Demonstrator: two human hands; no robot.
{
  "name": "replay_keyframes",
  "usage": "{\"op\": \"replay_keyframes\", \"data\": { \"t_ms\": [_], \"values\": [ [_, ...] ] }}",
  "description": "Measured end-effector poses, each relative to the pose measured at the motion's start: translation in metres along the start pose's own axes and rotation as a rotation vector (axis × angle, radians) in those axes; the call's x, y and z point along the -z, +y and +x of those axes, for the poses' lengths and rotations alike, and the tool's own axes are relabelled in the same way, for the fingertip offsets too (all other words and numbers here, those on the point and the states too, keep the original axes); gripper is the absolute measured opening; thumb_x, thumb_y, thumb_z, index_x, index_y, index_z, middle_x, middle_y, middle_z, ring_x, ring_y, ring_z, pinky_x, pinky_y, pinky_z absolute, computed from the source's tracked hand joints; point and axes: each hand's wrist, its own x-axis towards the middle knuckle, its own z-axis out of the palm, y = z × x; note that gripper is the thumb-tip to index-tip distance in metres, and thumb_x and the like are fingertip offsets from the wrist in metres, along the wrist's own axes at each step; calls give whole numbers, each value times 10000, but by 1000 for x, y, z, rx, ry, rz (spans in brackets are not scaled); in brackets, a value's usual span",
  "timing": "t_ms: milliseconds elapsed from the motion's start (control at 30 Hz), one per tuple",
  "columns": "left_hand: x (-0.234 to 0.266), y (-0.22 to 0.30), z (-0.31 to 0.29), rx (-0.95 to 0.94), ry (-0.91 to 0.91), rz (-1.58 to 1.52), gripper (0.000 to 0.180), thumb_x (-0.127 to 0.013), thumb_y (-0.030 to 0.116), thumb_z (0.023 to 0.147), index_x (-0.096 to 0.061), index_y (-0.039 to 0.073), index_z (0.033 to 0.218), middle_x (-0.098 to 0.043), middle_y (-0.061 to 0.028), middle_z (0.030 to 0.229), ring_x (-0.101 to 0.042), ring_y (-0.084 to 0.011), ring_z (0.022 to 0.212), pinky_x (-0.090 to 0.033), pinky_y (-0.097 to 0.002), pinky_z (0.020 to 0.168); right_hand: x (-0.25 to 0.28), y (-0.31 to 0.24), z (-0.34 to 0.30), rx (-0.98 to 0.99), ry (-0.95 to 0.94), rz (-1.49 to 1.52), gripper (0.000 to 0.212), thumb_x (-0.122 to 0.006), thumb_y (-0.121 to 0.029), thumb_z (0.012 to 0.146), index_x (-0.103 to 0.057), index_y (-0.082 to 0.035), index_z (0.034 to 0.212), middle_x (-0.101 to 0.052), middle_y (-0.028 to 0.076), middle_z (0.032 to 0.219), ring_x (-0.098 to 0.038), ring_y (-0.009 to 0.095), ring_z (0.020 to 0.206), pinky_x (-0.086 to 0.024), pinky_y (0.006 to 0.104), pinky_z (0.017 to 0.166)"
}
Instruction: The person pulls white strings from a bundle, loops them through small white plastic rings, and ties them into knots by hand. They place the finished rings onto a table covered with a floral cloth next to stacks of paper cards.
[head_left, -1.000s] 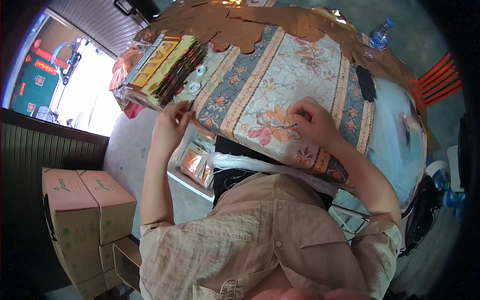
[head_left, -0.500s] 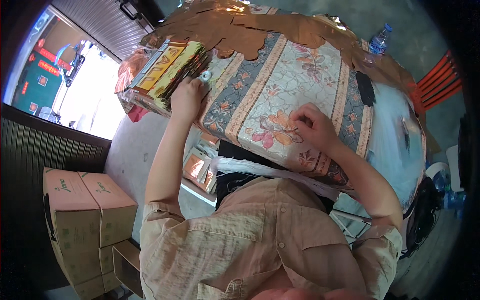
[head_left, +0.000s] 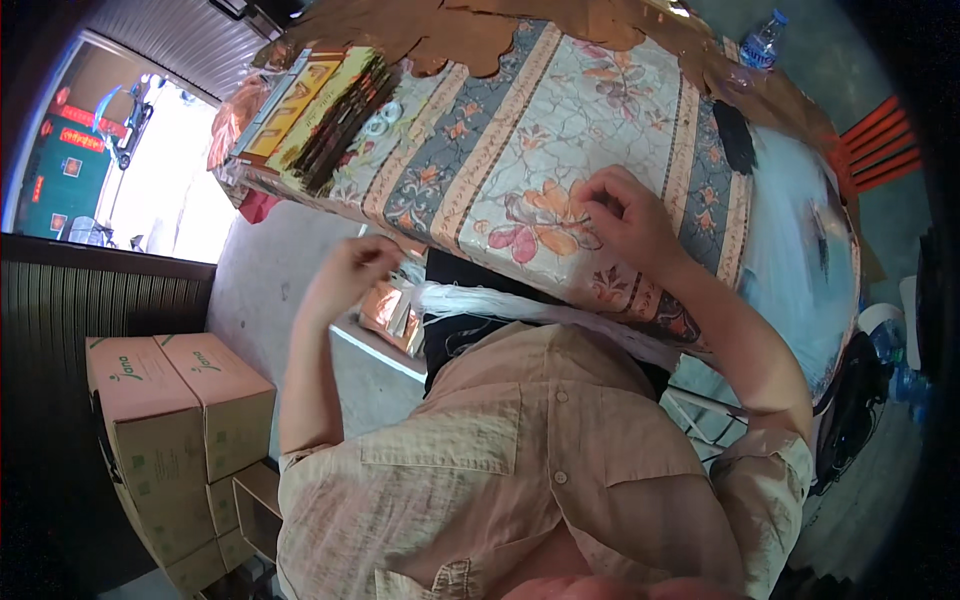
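Note:
My left hand [head_left: 350, 278] is slightly blurred in front of the table's near left edge, above a tray of shiny copper-coloured pieces [head_left: 388, 318]. Its fingers are curled together; anything in them is hidden or too small to name. My right hand [head_left: 628, 215] rests at the front of the patterned tablecloth [head_left: 560, 130], thumb and fingers pinched by the printed orange flower. What the pinch holds, if anything, I cannot make out. A hank of white strands [head_left: 490, 303] lies across my lap. Small white round pieces [head_left: 382, 118] lie beside a yellow-and-brown stack of flat packs [head_left: 325, 115].
Copper-coloured foil sheets [head_left: 400, 30] cover the table's far edge. At right lie a black bundle [head_left: 735, 138] and a mass of pale strands [head_left: 795, 240]. A water bottle [head_left: 763, 42] stands far right, near a red chair [head_left: 875, 145]. Cardboard boxes [head_left: 165, 420] are stacked at left.
My left hand has left the flat packs and white round pieces and come back toward me, off the table's edge. My right hand stays pinched by the flower. The view has shifted slightly.

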Motion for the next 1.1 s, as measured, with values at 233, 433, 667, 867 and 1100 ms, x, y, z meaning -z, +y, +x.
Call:
{"op": "replay_keyframes", "data": {
  "t_ms": [233,433,667,867,1100],
  "values": [
    [-108,-52,34,-243,-39,158,93,-567,52,757,-619,26,829,-619,-126,811,-610,-244,759,-480,-322,677,-3,-1,0,25,1,13,88,-546,-1,772,-548,-21,857,-476,-3,830,-404,54,612,-344,188,560],
    [-129,-77,58,-205,-230,488,102,-569,115,723,-633,87,798,-618,-125,800,-596,-297,791,-482,-375,700,-4,1,-2,40,15,16,86,-542,8,770,-543,-17,853,-468,3,828,-401,62,614,-343,191,565],
    [-121,-73,51,-225,-184,428,76,-545,108,737,-594,78,787,-613,-122,771,-592,-300,751,-464,-388,658,-3,0,-2,34,-3,10,85,-538,11,770,-540,-13,852,-465,9,826,-414,66,630,-348,194,575],
    [-99,-50,27,-195,-46,-48,78,-556,36,723,-549,25,800,-588,-86,741,-574,-225,657,-440,-327,593,-1,0,0,23,-26,23,77,-541,0,772,-545,-17,847,-467,13,839,-429,72,647,-363,199,592],
    [-43,39,-14,-547,303,-11,64,-570,23,731,-542,7,786,-568,-53,767,-534,-113,696,-429,-234,644,-4,-37,11,3,-267,-69,122,-561,-63,784,-563,-14,895,-551,30,756,-495,80,660,-405,224,597]
  ]
}}
